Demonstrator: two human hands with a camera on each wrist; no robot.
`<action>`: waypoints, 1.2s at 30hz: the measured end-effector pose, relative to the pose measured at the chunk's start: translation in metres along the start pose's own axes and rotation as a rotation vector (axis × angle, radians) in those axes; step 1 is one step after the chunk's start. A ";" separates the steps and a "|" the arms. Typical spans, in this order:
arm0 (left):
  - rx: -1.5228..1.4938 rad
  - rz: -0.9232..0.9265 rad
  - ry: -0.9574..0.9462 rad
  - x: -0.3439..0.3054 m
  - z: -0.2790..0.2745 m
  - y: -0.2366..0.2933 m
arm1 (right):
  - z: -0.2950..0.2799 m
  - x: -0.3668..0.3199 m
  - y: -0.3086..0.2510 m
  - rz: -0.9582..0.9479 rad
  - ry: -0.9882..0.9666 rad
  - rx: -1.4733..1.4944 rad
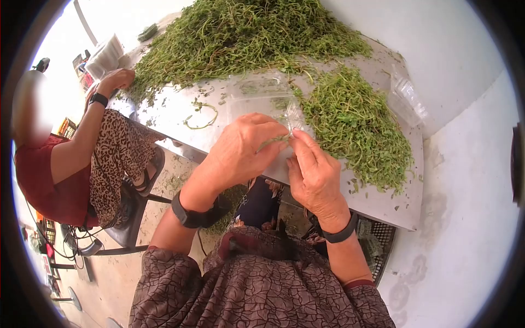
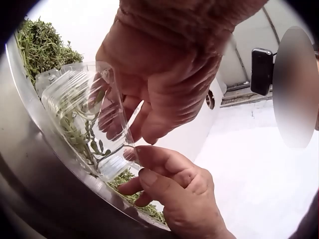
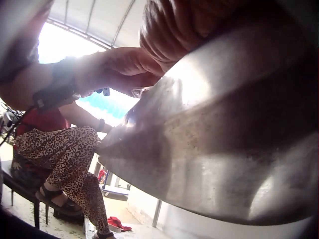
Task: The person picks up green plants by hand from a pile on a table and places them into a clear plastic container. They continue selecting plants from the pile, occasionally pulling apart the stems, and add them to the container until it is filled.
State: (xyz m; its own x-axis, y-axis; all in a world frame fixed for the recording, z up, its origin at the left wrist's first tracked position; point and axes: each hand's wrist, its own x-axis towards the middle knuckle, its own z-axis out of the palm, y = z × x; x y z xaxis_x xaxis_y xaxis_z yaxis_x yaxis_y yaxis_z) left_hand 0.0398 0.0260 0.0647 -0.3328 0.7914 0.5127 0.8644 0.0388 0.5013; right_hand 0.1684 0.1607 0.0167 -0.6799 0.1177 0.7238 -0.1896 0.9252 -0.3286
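Note:
A thin green sprig (image 1: pixel 270 142) is pinched between the thumb and fingers of my left hand (image 1: pixel 239 146). My right hand (image 1: pixel 316 176) meets it at the fingertips and pinches the sprig's end. Just beyond the hands, a clear plastic clamshell box (image 1: pixel 252 99) stands at the table's near edge. In the left wrist view, green sprigs show through the wall of the box (image 2: pixel 75 112), and my left fingers overlap it. The right wrist view shows part of my right hand (image 3: pixel 174 27) above the metal rim; its fingertips are hidden there.
A large heap of greens (image 1: pixel 246 41) covers the back of the metal table (image 1: pixel 178 117); a smaller heap (image 1: pixel 358 126) lies right. Another clear box (image 1: pixel 406 98) stands by the wall. A loose curved sprig (image 1: pixel 210 117) lies left. A seated person (image 1: pixel 60 164) reaches toward the large heap.

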 end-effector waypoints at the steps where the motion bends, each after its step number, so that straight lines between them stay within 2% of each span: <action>1: 0.000 0.002 -0.003 0.002 0.000 0.001 | 0.000 0.000 0.000 -0.010 0.007 0.000; 3: -0.076 -0.102 -0.058 0.004 0.000 0.002 | -0.001 0.000 0.000 -0.012 0.007 0.000; 9: -0.025 -0.152 -0.028 0.004 0.001 0.006 | -0.001 0.000 -0.001 -0.005 -0.006 0.003; 13: 0.021 -0.127 -0.035 0.006 0.002 0.006 | -0.001 0.002 -0.001 -0.019 0.013 0.001; 24: 0.006 -0.053 -0.246 0.012 -0.005 -0.005 | 0.000 0.002 -0.001 -0.027 0.010 -0.001; 27: -0.002 0.025 -0.225 0.012 -0.002 -0.012 | 0.000 0.002 0.000 -0.032 0.010 -0.003; 30: 0.007 -0.068 -0.172 0.011 -0.004 -0.004 | -0.001 0.002 -0.002 -0.018 -0.011 0.003; 34: 0.048 -0.059 -0.124 0.009 -0.009 0.000 | -0.003 0.002 -0.002 0.000 -0.035 0.007; 36: -0.036 -0.037 -0.118 0.007 -0.007 -0.002 | -0.002 0.002 -0.002 -0.005 -0.032 0.010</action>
State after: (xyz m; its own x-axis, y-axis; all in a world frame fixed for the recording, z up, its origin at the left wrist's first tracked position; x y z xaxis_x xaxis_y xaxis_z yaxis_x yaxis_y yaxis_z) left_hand 0.0333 0.0275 0.0723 -0.3154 0.8564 0.4087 0.8376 0.0488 0.5441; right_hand 0.1687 0.1604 0.0202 -0.7009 0.1011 0.7060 -0.2004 0.9221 -0.3310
